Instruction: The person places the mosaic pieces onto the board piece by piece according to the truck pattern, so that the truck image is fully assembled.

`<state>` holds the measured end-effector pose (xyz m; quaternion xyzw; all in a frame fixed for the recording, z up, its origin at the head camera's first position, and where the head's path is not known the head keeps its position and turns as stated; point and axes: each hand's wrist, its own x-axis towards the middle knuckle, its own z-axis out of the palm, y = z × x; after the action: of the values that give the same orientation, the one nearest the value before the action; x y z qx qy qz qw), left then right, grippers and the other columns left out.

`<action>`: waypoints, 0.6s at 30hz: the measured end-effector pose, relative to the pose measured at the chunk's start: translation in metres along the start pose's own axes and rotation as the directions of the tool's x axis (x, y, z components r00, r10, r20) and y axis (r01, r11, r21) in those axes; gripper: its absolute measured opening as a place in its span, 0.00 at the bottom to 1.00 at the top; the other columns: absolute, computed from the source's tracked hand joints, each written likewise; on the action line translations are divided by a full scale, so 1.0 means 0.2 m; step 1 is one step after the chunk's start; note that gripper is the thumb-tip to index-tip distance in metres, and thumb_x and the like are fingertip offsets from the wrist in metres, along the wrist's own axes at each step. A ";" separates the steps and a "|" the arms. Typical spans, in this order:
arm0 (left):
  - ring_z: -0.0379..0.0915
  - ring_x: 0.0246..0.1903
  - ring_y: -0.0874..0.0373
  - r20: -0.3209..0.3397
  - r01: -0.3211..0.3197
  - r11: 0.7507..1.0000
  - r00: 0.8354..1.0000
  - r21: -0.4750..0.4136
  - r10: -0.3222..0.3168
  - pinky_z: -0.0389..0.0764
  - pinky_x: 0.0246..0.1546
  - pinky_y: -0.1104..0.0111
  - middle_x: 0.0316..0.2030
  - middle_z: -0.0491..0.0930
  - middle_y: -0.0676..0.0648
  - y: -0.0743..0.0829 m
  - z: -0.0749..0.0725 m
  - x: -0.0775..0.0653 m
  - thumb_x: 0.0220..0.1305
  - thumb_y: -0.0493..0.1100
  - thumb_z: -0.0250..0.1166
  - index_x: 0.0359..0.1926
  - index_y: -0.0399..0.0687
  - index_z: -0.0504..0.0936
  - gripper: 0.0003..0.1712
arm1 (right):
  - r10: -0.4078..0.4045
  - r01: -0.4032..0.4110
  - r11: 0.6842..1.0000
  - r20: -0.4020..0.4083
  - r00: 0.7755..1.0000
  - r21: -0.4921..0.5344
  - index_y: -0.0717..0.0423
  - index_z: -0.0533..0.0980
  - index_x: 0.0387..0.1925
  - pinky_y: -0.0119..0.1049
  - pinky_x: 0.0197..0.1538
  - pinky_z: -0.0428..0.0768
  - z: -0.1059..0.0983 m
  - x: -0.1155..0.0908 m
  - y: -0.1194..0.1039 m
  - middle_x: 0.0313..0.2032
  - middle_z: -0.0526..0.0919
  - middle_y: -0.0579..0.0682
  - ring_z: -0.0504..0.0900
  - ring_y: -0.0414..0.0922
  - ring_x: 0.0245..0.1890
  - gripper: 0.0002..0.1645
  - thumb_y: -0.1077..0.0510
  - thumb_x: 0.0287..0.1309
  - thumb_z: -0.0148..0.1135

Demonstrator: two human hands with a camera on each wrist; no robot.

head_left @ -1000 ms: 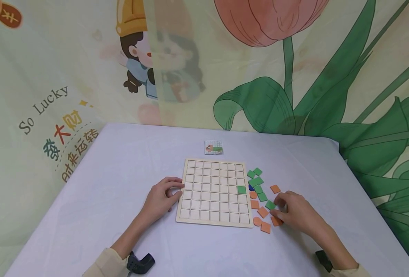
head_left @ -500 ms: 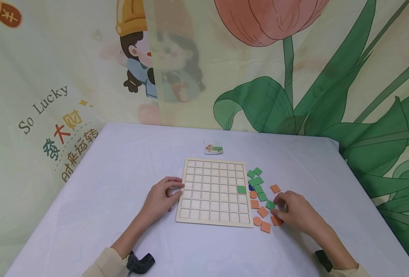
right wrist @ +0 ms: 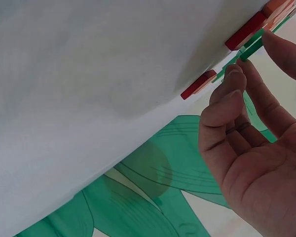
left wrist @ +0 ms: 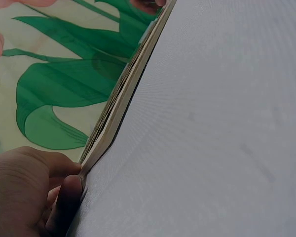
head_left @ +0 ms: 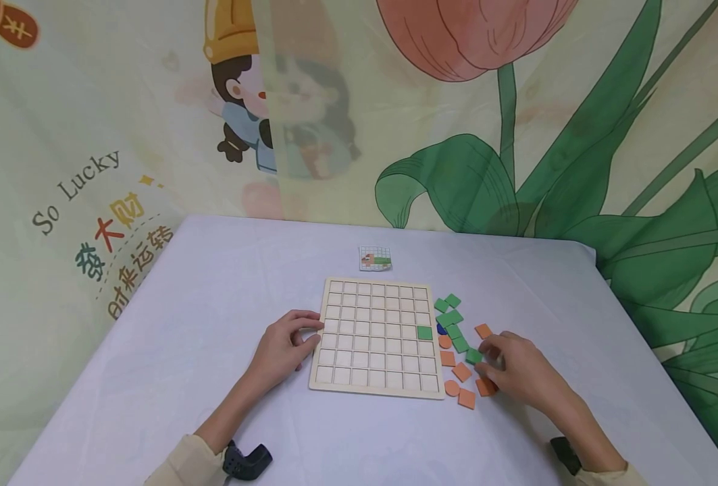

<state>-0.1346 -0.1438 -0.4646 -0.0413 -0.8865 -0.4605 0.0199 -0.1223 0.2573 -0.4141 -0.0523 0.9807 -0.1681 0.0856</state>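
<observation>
A pale wooden grid board (head_left: 371, 345) lies on the table, with one green square tile (head_left: 424, 333) in its right column. My left hand (head_left: 281, 342) holds the board's left edge; in the left wrist view its fingertips (left wrist: 71, 165) meet at the edge. Right of the board, my right hand (head_left: 515, 368) pinches a green tile (right wrist: 252, 51) between thumb and index finger, close over the table. An orange tile (head_left: 485, 387) lies partly hidden under that hand.
Green tiles (head_left: 450, 318), orange squares (head_left: 466, 399), orange discs (head_left: 452, 388) and a partly covered blue piece (head_left: 441, 329) lie along the board's right side. A small pattern card (head_left: 375, 259) lies beyond the board. A printed cloth (head_left: 456, 175) hangs behind the table.
The green tile at my right fingertips has shifted slightly up and left, and the right hand has moved a little with it. My left hand and the board stay put.
</observation>
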 end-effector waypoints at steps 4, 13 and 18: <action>0.70 0.18 0.62 0.000 0.001 1.000 1.000 -0.002 -0.001 0.73 0.18 0.72 0.60 0.84 0.49 0.00 0.00 0.00 0.65 0.36 0.73 0.51 0.44 0.90 0.14 | -0.017 0.017 1.000 -0.008 1.000 0.009 0.60 0.85 0.47 0.36 0.35 0.82 0.00 0.00 -0.01 0.38 0.83 0.52 0.77 0.46 0.36 0.18 0.58 0.56 0.78; 0.70 0.18 0.62 0.001 0.001 1.000 1.000 0.001 -0.001 0.73 0.17 0.72 0.60 0.84 0.49 0.00 0.00 0.00 0.65 0.36 0.73 0.52 0.44 0.90 0.14 | -0.079 0.080 0.996 -0.015 0.997 0.031 0.60 0.85 0.48 0.32 0.33 0.78 0.01 0.02 -0.06 0.39 0.84 0.51 0.76 0.44 0.36 0.18 0.58 0.57 0.78; 0.70 0.18 0.62 -0.002 -0.001 1.000 1.000 -0.003 0.001 0.73 0.17 0.71 0.60 0.84 0.49 0.00 0.00 0.00 0.65 0.35 0.73 0.51 0.44 0.90 0.14 | -0.103 0.104 0.994 -0.023 0.994 0.044 0.57 0.85 0.47 0.31 0.35 0.78 0.03 0.02 -0.10 0.39 0.83 0.49 0.77 0.43 0.36 0.16 0.59 0.58 0.77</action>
<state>-0.1348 -0.1440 -0.4651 -0.0414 -0.8858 -0.4617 0.0208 -0.1240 0.2361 -0.4134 -0.0994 0.9734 -0.1950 0.0679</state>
